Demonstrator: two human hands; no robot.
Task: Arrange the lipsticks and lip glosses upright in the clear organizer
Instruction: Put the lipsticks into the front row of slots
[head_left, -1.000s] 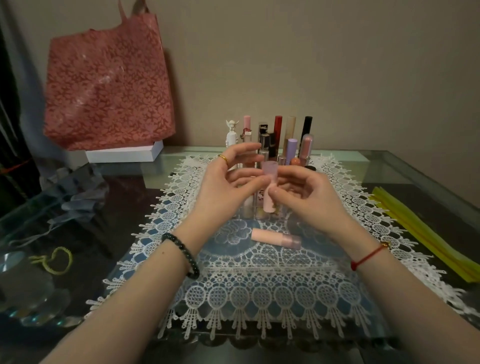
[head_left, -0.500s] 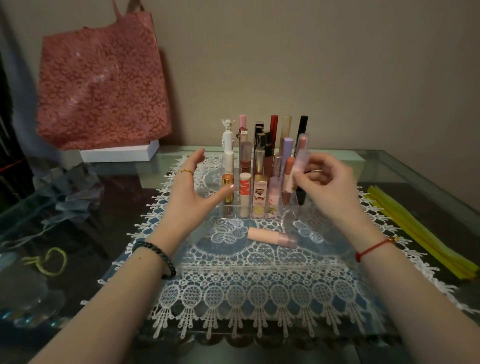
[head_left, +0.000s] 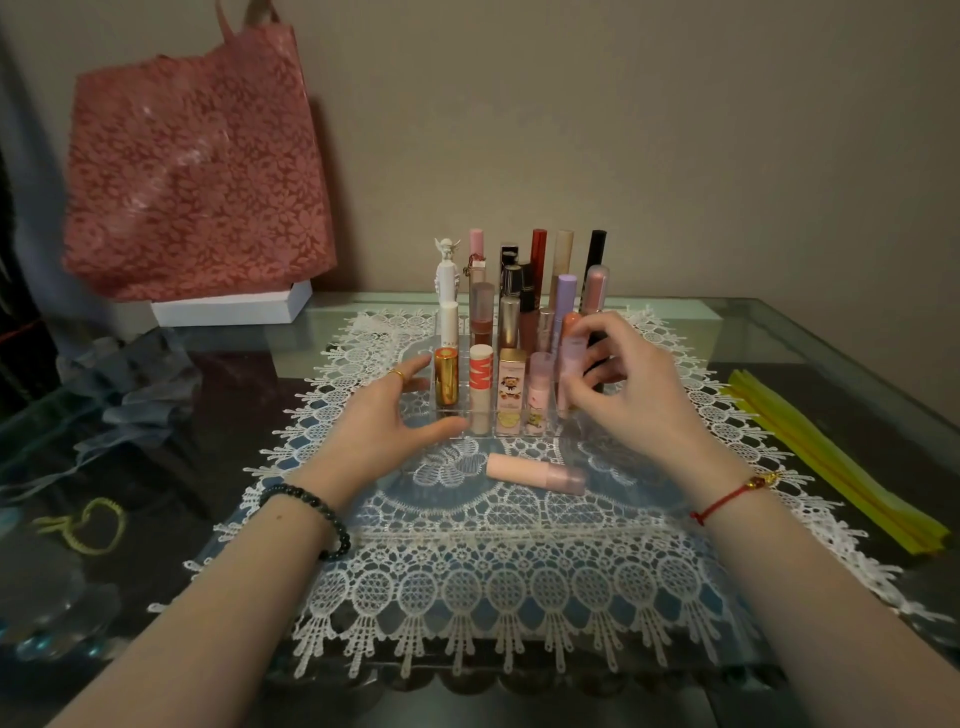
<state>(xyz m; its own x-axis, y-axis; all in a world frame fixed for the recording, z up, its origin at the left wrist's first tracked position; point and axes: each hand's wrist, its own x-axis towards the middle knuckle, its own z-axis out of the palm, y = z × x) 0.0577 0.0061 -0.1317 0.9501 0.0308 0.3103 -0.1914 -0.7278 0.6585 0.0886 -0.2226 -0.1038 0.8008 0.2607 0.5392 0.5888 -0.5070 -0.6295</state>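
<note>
On the lace mat (head_left: 467, 571), the clear organizer (head_left: 457, 415) held tubes upright in rows; front row counted five (gold, white-red, cream box, two pink), rear rows too crowded to count. Right hand (head_left: 634, 395) pinched a pink lip gloss (head_left: 571, 364) upright at the front-right slot. Left hand (head_left: 379, 421) was spread, gripping nothing, fingers against the organizer's left side. One peach tube (head_left: 535, 469) lay flat just before it.

I see a clear organizer (head_left: 435, 382) at twelve o'clock on the lace, filled with upright lipsticks and glosses (tallest at the back). One peach-pink tube (head_left: 535, 470) lies flat at its six o'clock.
</note>
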